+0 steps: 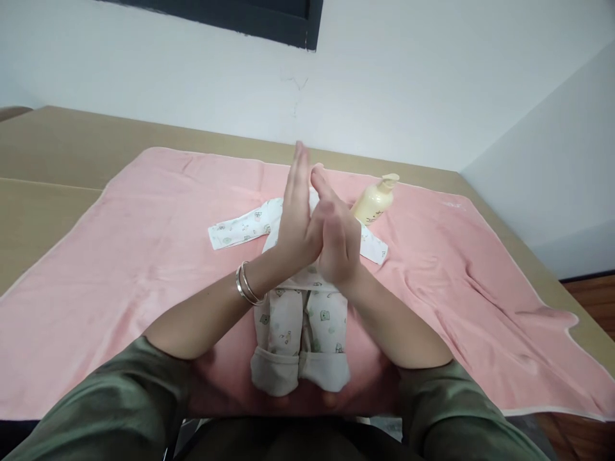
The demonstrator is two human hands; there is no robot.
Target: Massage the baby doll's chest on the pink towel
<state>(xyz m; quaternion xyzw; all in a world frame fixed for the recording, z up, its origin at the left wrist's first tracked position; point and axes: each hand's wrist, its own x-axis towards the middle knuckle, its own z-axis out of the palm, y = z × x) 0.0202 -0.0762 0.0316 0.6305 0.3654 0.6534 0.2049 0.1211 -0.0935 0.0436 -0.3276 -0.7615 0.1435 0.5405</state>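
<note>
My left hand [296, 221] and my right hand [340, 246] meet palm to palm above the baby clothes, slightly blurred. The fingers of both are stretched out, and nothing shows between the palms. Below them lie a white printed baby top [245, 225] with its sleeves spread and matching baby pants [327, 317] with turned-up cuffs. My hands hide the middle of the top and whatever is at its neck. A cream-yellow pump bottle [372, 203] lies tilted just beyond the top's right sleeve, touched by neither hand.
A pink towel [158, 256] with wrinkles on its right side covers much of the wooden table [43, 144]. Its near edge reaches the front of the table. A white wall [192, 83] stands behind, with a dark frame [269, 19] on it.
</note>
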